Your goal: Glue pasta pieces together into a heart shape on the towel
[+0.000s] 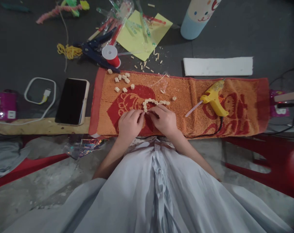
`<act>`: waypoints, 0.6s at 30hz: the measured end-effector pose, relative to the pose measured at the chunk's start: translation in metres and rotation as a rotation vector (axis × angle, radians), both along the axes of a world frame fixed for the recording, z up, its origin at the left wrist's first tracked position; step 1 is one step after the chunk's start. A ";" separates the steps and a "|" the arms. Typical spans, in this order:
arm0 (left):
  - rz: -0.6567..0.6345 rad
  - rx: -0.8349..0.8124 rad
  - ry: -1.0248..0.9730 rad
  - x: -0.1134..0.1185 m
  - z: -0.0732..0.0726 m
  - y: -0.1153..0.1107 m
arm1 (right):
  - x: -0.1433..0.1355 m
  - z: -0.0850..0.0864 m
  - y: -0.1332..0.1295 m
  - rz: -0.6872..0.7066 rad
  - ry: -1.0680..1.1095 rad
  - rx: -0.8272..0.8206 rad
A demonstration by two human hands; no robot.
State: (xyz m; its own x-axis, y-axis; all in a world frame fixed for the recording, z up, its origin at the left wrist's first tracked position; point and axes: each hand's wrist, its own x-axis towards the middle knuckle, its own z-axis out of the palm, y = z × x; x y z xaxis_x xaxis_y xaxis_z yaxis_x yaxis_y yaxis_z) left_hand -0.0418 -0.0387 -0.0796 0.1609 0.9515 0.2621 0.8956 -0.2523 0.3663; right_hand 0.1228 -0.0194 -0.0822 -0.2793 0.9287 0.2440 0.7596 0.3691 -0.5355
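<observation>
Left hand (130, 124) and right hand (165, 121): fingers pinch near end of pale beaded strand (150, 101). Yellow glue gun (215, 101) lies on orange towel (179, 94), rightward.

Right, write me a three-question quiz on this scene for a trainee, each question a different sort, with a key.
1. Multiple choice: where are the fingertips of the left hand and right hand brought together?
A) on the yellow paper
B) at the near end of the pale strand
C) over the red chair
2. True or false: the phone lies to the left of the orange towel.
3. Short answer: which tool lies on the towel, to the right of both hands?

Key
1. B
2. True
3. The yellow glue gun
</observation>
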 end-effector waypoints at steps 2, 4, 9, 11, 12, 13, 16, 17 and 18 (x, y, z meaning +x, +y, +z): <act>0.002 0.000 0.010 0.000 0.000 0.000 | 0.000 0.000 0.000 0.002 0.001 -0.002; 0.002 0.001 0.014 0.000 -0.001 0.000 | 0.000 0.001 0.000 0.001 0.000 -0.009; -0.003 -0.003 -0.001 -0.001 -0.001 -0.001 | -0.001 0.001 0.000 -0.017 -0.015 -0.034; -0.010 0.000 -0.007 -0.001 0.000 -0.001 | -0.001 0.001 0.000 -0.016 -0.016 -0.045; -0.013 0.001 -0.009 -0.001 0.000 -0.001 | 0.000 0.001 0.000 -0.015 -0.014 -0.053; -0.014 -0.001 -0.009 -0.001 0.000 -0.001 | 0.000 0.001 0.000 -0.016 -0.014 -0.063; -0.006 -0.021 -0.009 0.000 0.001 -0.002 | 0.000 0.001 0.000 -0.018 -0.023 -0.090; -0.003 -0.030 -0.010 0.000 0.001 -0.002 | -0.001 0.001 0.000 -0.017 -0.026 -0.093; -0.001 -0.036 -0.014 0.000 0.002 -0.002 | -0.001 0.001 -0.001 -0.017 -0.026 -0.092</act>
